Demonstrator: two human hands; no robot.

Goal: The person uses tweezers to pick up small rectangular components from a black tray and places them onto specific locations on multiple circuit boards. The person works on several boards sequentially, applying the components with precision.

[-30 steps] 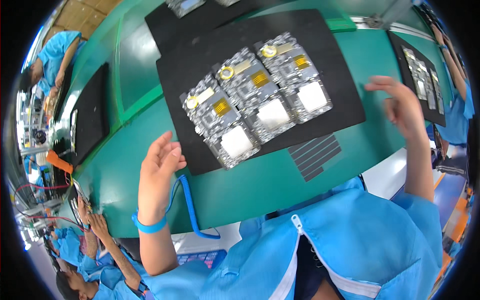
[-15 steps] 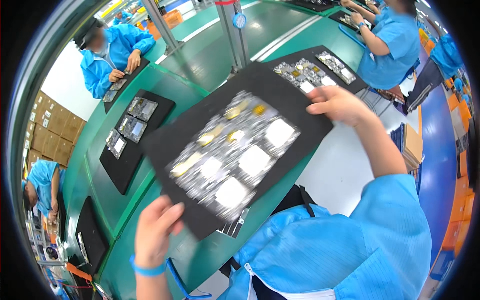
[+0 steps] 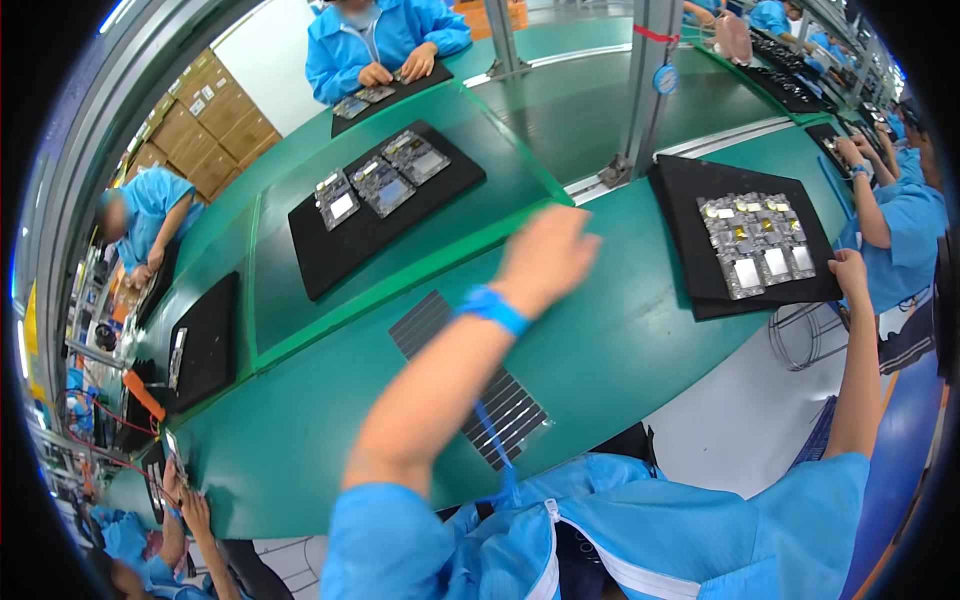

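Note:
At the table's right side lies a black foam mat (image 3: 690, 200) carrying several circuit boards (image 3: 758, 240) side by side, with silver squares and yellow patches. Its left edge looks doubled, as if it rests on another mat. My right hand (image 3: 850, 275) pinches the mat's near right corner. Over the middle of the table, to the left of that mat, is my left hand (image 3: 545, 258), thumb apart from the fingers and nothing in it. A blue band (image 3: 495, 308) circles my left wrist, and a blue cord (image 3: 490, 430) hangs below the forearm.
Beyond a green ridge, another black mat (image 3: 310, 255) holds three circuit boards (image 3: 383, 187). A dark striped sheet (image 3: 508, 418) lies on the green table (image 3: 620, 350) under my forearm. A metal post (image 3: 650, 90) stands at the back. Co-workers sit around the table.
The mat of circuit boards, held up by both hands before, now lies at the table's right. My left hand has let go and is over the table; my right still grips a corner. The view has shifted.

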